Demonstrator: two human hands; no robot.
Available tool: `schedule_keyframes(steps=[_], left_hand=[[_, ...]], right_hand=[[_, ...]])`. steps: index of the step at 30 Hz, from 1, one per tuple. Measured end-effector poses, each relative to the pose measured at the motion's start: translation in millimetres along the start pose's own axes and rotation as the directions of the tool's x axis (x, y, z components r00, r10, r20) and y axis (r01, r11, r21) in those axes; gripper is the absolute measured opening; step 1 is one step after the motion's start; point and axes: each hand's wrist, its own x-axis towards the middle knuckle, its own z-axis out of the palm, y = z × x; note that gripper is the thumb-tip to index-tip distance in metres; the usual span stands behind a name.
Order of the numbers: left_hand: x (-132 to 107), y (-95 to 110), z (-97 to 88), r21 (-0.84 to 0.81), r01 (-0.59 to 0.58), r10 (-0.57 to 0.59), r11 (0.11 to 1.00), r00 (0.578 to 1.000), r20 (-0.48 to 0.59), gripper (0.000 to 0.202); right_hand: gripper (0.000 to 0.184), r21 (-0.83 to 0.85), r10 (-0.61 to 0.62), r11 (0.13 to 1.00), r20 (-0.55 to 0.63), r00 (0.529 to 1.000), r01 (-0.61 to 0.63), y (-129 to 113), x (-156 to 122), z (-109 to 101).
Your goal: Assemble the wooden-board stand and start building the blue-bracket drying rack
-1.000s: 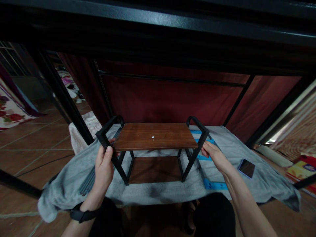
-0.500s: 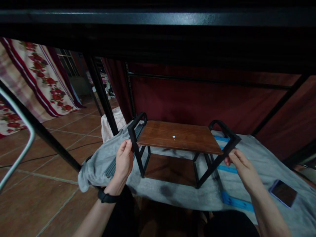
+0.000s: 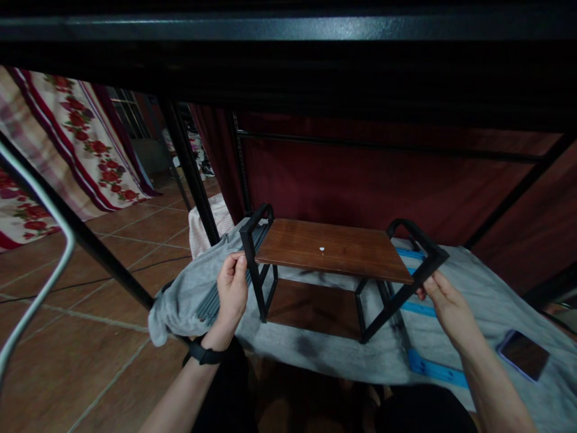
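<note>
A small two-tier shelf (image 3: 333, 248) with brown wooden boards and black side frames stands upright on a grey blanket (image 3: 306, 355). My left hand (image 3: 233, 287) is closed on its left side frame, thumb and fingers pinching near the upper board's corner. On the other side, my right hand (image 3: 444, 300) grips the right side frame just below the top bend, its fingertips partly hidden behind the bar. A small white heart-shaped mark lies on the upper board. Beside my left hand, several thin grey rods (image 3: 210, 304) rest on the blanket.
Blue flat strips (image 3: 439, 368) and a phone (image 3: 523, 355) lie on the blanket at right. A dark metal beam (image 3: 288, 29) crosses overhead, with black posts (image 3: 192, 168) at left. A dark red curtain (image 3: 360, 180) hangs behind. Tiled floor (image 3: 90, 337) extends left.
The whole view has shifted slightly, so the scene sits a little further right. Both hands keep the same hold on the shelf, which shows no clear movement on the blanket.
</note>
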Motion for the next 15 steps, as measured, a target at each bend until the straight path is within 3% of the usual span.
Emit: schedule_keyframes(steps=[8, 15], left_hand=[[-0.5, -7.2, 1.0, 0.005, -0.049, 0.049, 0.999, 0.999, 0.019, 0.018], [0.5, -9.3, -1.7, -0.125, 0.082, -0.082, 0.989, 0.997, 0.001, 0.024]], right_hand=[[0.037, 0.046, 0.031, 0.999, -0.017, 0.999, -0.030, 0.0, -0.9, 0.0], [0.039, 0.062, 0.040, 0.997, -0.049, 0.998, -0.037, -5.1, -2.6, 2.6]])
